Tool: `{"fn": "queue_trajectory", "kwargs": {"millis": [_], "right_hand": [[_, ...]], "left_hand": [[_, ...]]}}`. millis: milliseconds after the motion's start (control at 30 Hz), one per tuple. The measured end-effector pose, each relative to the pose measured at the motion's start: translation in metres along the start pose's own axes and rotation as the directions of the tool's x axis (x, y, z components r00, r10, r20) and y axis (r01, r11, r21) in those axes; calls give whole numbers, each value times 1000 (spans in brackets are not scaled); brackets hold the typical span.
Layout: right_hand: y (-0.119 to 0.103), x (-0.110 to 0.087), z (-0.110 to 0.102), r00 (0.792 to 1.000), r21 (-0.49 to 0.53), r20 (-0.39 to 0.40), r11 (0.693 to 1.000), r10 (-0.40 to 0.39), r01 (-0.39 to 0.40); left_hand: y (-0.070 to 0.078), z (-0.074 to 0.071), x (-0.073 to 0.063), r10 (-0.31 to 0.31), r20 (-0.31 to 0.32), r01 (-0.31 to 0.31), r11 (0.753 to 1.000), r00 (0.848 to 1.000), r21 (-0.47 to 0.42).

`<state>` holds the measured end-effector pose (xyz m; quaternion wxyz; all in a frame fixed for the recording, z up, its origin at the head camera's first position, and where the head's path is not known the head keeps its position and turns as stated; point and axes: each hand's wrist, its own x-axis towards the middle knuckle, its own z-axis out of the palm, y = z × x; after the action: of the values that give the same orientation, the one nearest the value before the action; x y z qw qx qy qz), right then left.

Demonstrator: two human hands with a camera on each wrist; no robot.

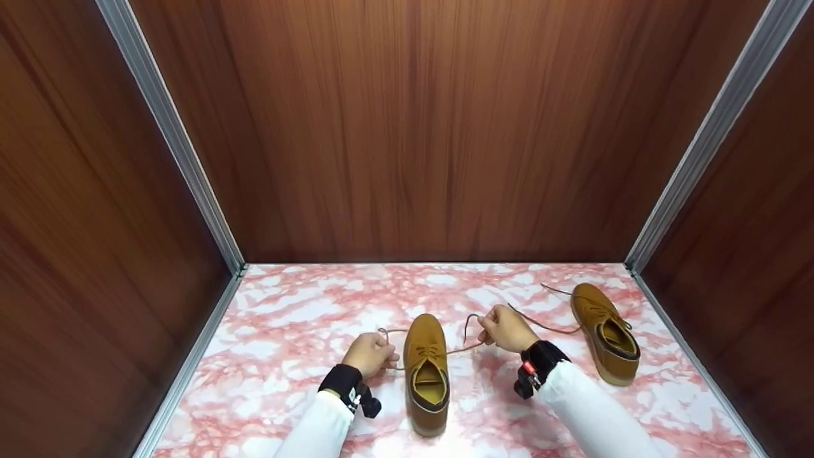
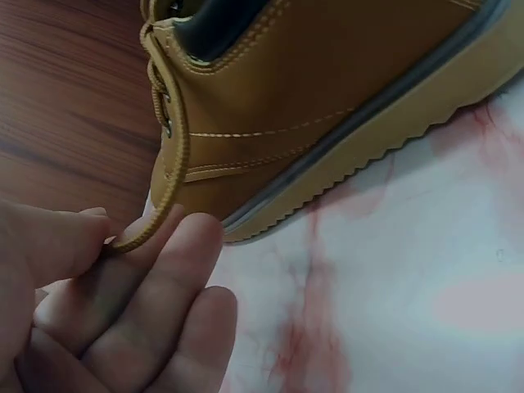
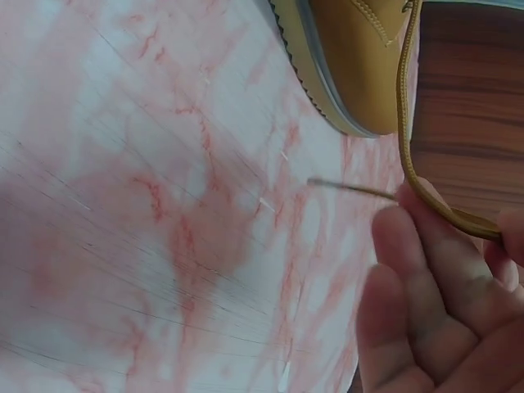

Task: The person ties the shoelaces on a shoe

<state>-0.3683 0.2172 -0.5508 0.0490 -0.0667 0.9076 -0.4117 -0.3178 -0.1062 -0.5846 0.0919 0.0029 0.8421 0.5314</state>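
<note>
On the red-and-white marbled tabletop [image 1: 267,381], head view: tan lace-up shoe, dark-collared [image 1: 427,416], between left hand [image 1: 369,355] and right hand [image 1: 507,327]; matching tan shoe [image 1: 588,305], far right. Left-wrist view: fingers pinching braided tan lace [image 2: 183,147]. Right-wrist view: fingers pinching opposite lace [image 3: 403,123].

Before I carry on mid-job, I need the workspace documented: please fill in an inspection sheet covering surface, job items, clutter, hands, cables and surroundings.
Surface: red-and-white marbled tabletop.
Job items: tan, leather-looking lace-up shoe upright between the hands, toe pointing away, thin brown laces drawn out to both sides; matching second tan shoe upright at the right, its laces trailing leftward.
Clutter: nothing seen.
Hands: left hand pinches a lace on the first shoe's left; right hand pinches one on its right, the tip protruding.
Cables: nothing seen.
Surroundings: brown wood-grain panels at the back and both sides, grey metal strips at the corners.
</note>
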Motion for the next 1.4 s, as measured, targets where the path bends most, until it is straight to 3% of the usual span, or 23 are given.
{"fn": "queue_trajectory", "kwargs": {"millis": [300,633,833,1000,1267,1400], "right_hand": [[-3,5,-5,993,-76,-112,997,-26,17],[-11,8,-9,993,-98,-121,995,-15,3],[-18,11,-10,987,-114,-154,993,-37,19],[-27,14,-11,980,-115,-189,993,-57,35],[-56,19,1,968,-123,-234,990,-90,62],[-84,21,17,966,-82,-205,986,-157,143]], "left_hand": [[0,9,1,118,-65,-110,987,991,113],[-2,16,4,96,-36,-91,988,995,123],[0,19,2,115,-108,-92,975,987,201],[-1,21,2,129,-134,-103,978,983,184],[-7,20,6,169,-183,-122,963,969,241],[-9,22,8,168,-200,-119,964,965,237]]}}
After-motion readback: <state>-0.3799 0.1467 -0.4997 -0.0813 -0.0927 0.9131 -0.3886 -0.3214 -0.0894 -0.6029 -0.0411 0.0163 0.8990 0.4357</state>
